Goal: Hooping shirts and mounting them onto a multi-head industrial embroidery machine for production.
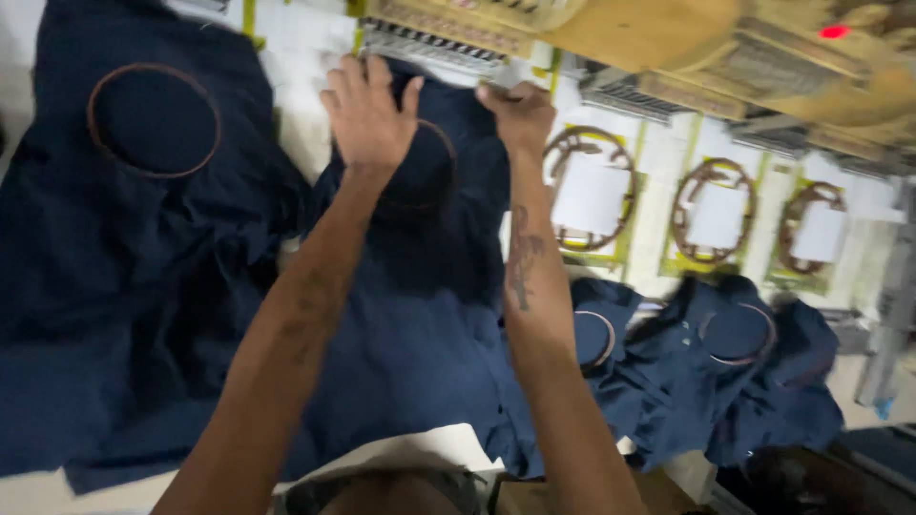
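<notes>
- The navy garment point(420, 315) lies spread on the white work table point(305, 57) in the middle of the view, running from the far edge of the table back toward the person; a round hoop point(434, 162) is set in its upper part.
- The left hand point(370, 113) lies palm down on the cloth over the hoop's left side, fingers apart and flat, pointing away from the person; it presses rather than grips.
- The left forearm runs straight from the lower left up to that hand.
- The right hand point(517, 114) is at the far right corner of the same garment, fingers curled together and pinched on the cloth's top edge.
- The right forearm rises almost upright in the picture, a dark mark showing on its inner side.
- A second navy garment point(143, 248) lies to the left, holding its own round hoop point(153, 119) with cloth stretched inside.
- Two more hooped navy pieces point(725, 362) lie bunched at the lower right.
- Beyond them, three empty hoop frames point(716, 210) sit in a row on the table, white showing through each.
- The yellowish machine body point(668, 33) spans the top of the view.
</notes>
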